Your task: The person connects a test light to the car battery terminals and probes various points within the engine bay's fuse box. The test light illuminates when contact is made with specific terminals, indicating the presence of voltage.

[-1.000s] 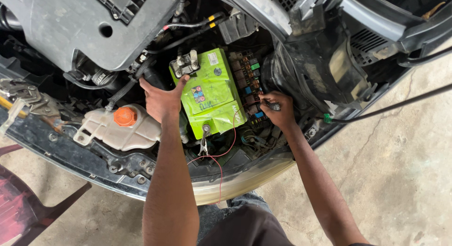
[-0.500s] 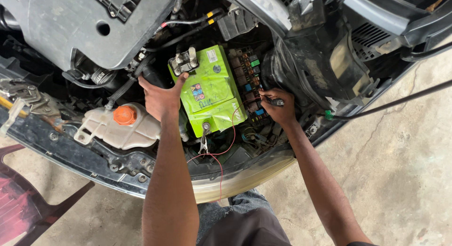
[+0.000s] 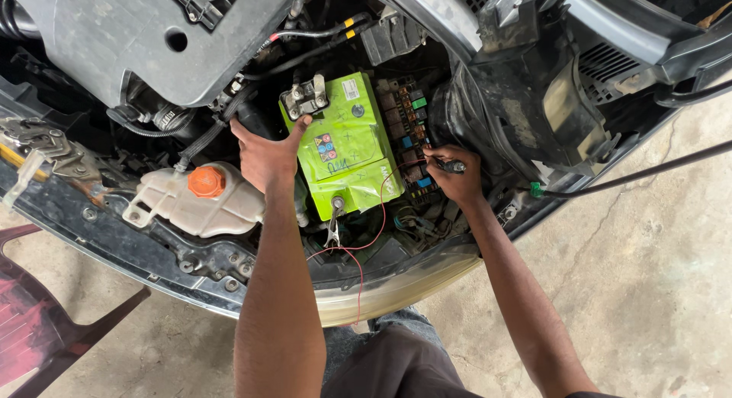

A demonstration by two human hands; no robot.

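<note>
A rough concrete floor (image 3: 648, 291) runs under the nose of a car with its engine bay open, and the person leans in over the front edge. The left hand (image 3: 267, 155) lies flat and spread against the near side of the bright green battery (image 3: 347, 158), fingertips just short of the metal terminal clamp (image 3: 305, 97); it grips nothing. The right hand (image 3: 456, 175) is pinched shut on a slim dark probe (image 3: 450, 166), its tip down among the coloured fuses of the fuse box (image 3: 408, 131) just beside the battery. A thin red wire (image 3: 381, 215) loops from the probe to a small clip (image 3: 334, 226) hanging at the battery's front edge. To my eye the risk is a slip: the tip could bridge two contacts in that crowded box, or the loose wire could snag a wrist and pull the clip off. The orange-capped reservoir (image 3: 202, 196) sits well clear.
</note>
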